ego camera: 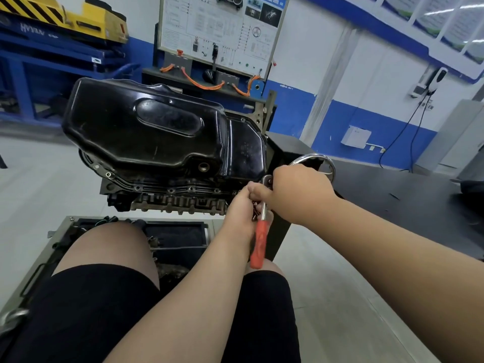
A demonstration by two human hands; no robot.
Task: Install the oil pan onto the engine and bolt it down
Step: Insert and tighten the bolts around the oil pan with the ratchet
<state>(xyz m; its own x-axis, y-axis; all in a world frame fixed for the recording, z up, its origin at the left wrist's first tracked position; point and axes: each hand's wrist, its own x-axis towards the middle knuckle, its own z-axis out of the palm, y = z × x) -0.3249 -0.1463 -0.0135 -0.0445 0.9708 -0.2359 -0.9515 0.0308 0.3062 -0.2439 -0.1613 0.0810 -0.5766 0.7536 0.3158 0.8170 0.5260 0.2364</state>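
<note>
Seated view; both thighs in black shorts [86,310] fill the bottom of frame, knees bare.

Left forearm rises from bottom centre, between the knees. Left hand [239,208] is at the near right corner of the engine, fingers curled in around the chrome shank of the ratchet [259,239]. Small dark bits sit between palm and shank; cannot tell what they are.

The ratchet hangs almost vertical, red grip down and free of either hand, head up.

Right forearm comes in from the right edge, angled up and left, wrist level. Right hand [296,189] is folded over the ratchet head, thumb lying leftward until it touches the left hand's knuckles. Its fingertips are hidden behind the hand.

Below the engine is a grey tray [60,226] with dark compartments, partly behind the left knee.

The engine [172,197] is upside down, its bolt flange facing the camera. The black oil pan [146,127] sits on top of it, flange on flange, with the drain hole on the near wall.

A chrome handwheel [330,163] shows just behind the right hand.

Far back are a wiring training board [222,30] with orange leads and a blue lift [52,56] carrying yellow equipment.
</note>
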